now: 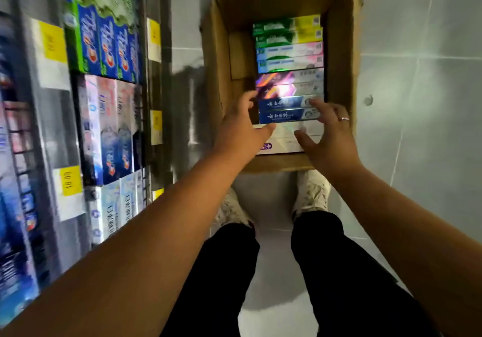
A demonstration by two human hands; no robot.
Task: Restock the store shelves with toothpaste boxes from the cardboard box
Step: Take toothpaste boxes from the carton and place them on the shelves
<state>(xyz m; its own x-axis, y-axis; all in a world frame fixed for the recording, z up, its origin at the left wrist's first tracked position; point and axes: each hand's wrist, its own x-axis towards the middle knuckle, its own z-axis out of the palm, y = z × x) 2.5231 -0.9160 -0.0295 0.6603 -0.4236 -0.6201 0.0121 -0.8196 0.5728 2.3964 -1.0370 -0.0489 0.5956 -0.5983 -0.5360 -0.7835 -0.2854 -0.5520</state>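
Cardboard box open-topped, gap beside toothpaste boxes

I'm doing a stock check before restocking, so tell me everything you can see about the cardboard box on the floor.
Plain brown cardboard box, top open, standing on the grey tiled floor beside the shelves. Toothpaste boxes lie flat in a row along its right side; the left strip shows bare cardboard. The left hand and right hand reach in, fingers spread at the ends of the dark blue boxes.
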